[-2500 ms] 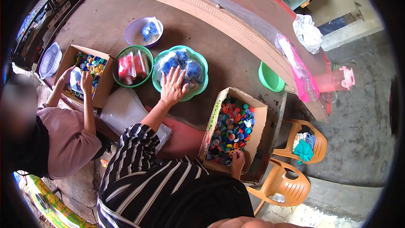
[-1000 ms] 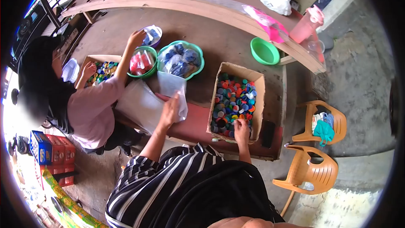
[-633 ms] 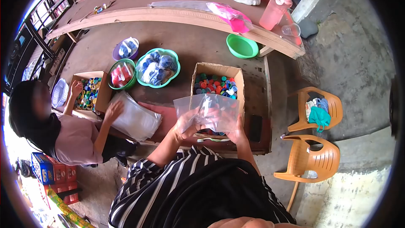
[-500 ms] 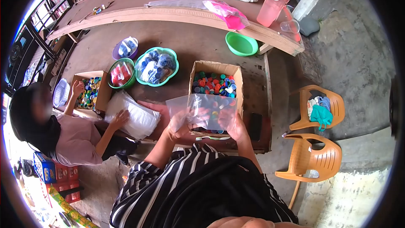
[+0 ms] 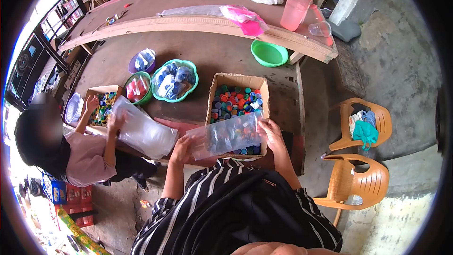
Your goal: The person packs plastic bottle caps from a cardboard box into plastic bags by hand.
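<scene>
A clear plastic bag (image 5: 231,134) is stretched between my two hands, above the near part of a cardboard box (image 5: 211,99). My left hand (image 5: 181,148) pinches its left end, and my right hand (image 5: 271,132) grips the right end. The bag looks flat, and bottle caps show through it. Many mixed-colour bottle caps (image 5: 231,101) fill the box, mostly red, blue and green.
A co-worker (image 5: 85,156) on the left reaches toward a stack of plastic bags (image 5: 151,134) and a smaller box of caps (image 5: 104,108). Basins with bagged caps, including a turquoise one (image 5: 158,95), stand mid-table. A green basin (image 5: 269,54) sits farther back. Orange chairs (image 5: 361,184) stand right.
The bag has tilted, its right end now higher, and my left hand has moved left and down. The co-worker's hand has lifted from the bag stack, raising the edge of a bag.
</scene>
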